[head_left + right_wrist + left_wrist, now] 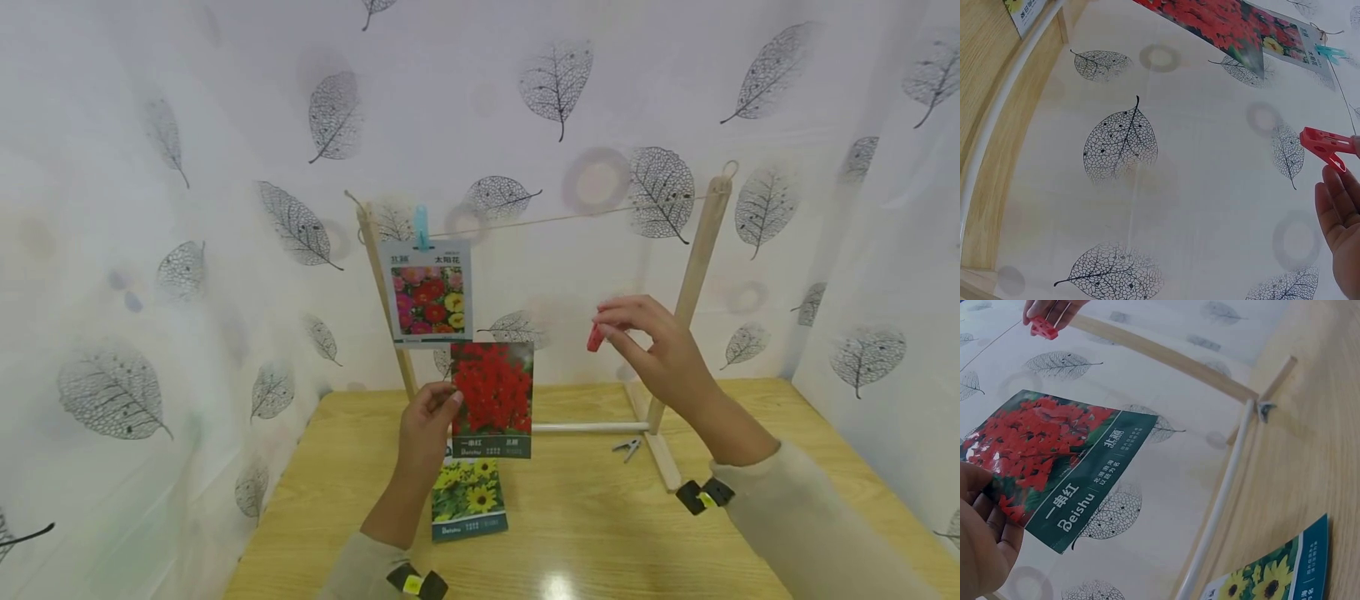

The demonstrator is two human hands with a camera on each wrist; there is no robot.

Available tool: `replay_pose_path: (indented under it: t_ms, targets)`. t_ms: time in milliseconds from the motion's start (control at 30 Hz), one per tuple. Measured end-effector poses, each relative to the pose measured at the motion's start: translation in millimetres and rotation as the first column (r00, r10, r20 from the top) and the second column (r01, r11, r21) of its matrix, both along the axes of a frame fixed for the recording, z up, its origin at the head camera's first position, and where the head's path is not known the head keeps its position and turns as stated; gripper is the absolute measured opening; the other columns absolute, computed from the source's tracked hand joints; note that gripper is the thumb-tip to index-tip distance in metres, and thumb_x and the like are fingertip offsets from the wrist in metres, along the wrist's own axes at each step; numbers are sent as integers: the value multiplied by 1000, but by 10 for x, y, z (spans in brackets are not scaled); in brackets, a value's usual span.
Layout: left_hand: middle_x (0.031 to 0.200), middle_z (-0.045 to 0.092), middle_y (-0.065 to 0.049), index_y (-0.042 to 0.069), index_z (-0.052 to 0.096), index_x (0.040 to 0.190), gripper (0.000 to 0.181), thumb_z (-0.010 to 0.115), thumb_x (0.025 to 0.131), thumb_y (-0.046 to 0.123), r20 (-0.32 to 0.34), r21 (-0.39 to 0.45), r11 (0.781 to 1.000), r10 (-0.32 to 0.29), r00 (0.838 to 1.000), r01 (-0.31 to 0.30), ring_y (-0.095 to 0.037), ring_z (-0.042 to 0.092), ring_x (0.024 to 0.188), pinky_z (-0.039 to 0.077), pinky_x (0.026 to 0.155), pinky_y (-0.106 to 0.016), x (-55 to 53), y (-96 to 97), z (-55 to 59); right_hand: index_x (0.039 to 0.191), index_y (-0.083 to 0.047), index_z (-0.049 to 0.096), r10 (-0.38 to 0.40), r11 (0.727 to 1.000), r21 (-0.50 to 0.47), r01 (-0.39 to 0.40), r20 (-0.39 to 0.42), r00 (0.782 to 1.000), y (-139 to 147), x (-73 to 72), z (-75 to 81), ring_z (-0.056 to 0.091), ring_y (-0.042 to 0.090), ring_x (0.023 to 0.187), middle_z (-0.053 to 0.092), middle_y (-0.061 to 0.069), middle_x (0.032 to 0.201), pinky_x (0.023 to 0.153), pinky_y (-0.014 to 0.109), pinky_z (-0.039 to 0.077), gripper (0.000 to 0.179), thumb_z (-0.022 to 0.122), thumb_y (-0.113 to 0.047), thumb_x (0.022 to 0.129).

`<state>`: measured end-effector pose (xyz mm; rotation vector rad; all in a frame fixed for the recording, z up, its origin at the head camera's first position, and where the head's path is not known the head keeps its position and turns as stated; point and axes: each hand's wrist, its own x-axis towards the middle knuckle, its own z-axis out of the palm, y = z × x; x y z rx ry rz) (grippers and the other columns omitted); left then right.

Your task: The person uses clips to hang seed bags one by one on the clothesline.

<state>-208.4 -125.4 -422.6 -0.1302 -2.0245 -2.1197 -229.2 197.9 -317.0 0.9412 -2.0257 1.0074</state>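
My left hand [426, 425] pinches a seed packet with red flowers [492, 398] by its left edge, holding it upright above the table. Between the thumb and fingers of my right hand [660, 350] is a red clothespin [1327, 145], raised to the right of that packet. A white seed packet with mixed flowers [428, 304] hangs from a string [540, 221], fixed by a blue clothespin [422, 227]. On the table lies another packet with yellow flowers [470, 498], partly hidden behind the red-flower one.
The string runs between two wooden posts [701, 250] of a frame, joined low down by a white rod [585, 427]. A grey clothespin [628, 449] lies beside the frame's right foot on the wooden table [585, 517]. Leaf-patterned curtain [480, 108] surrounds the table's back and sides.
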Motion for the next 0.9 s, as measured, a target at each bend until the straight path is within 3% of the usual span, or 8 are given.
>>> replay_pose_path:
  t_ms: [200, 333, 467, 667, 900]
  targets:
    - [98, 66, 0, 6, 64, 113, 18, 66, 99, 16, 7, -5, 1000, 17, 1000, -17, -12, 65, 96, 55, 84, -22, -12, 6, -5, 114, -7, 73, 8, 1000, 6, -8, -7, 1000, -22, -13, 66, 56, 4, 118, 67, 11, 121, 95, 8, 45, 33, 67, 13, 88]
    - [96, 66, 0, 4, 63, 113, 18, 65, 99, 15, 1, 40, 999, -6, 1000, 6, -12, 64, 92, 56, 77, -22, -27, 4, -10, 114, -5, 72, 26, 1000, 14, -26, -15, 1000, -17, -35, 91, 56, 5, 118, 66, 12, 120, 93, 9, 47, 32, 67, 13, 88]
    - [96, 65, 2, 2, 63, 113, 19, 64, 99, 14, -9, 66, 998, -13, 1000, 13, -11, 64, 94, 56, 81, -22, -30, 9, 11, 113, -4, 72, 34, 999, 13, -34, -30, 999, -30, -42, 126, 57, 8, 116, 66, 13, 119, 88, 9, 49, 31, 67, 13, 88]
    - [97, 66, 0, 2, 63, 113, 18, 64, 99, 13, -8, 50, 999, 5, 1000, -4, -11, 65, 96, 56, 83, -22, -49, 31, 29, 112, -6, 73, 2, 1000, 17, -2, -29, 1000, -70, -48, 173, 57, 8, 117, 67, 11, 120, 96, 10, 46, 29, 69, 10, 88]
    - [102, 67, -1, -1, 63, 114, 20, 65, 99, 12, -11, 31, 999, 19, 1000, -19, -9, 65, 99, 55, 87, -20, -41, 60, 79, 110, -7, 74, -26, 999, 31, 28, -63, 998, -119, -80, 223, 60, 12, 113, 68, 10, 119, 95, 9, 45, 28, 70, 9, 88]
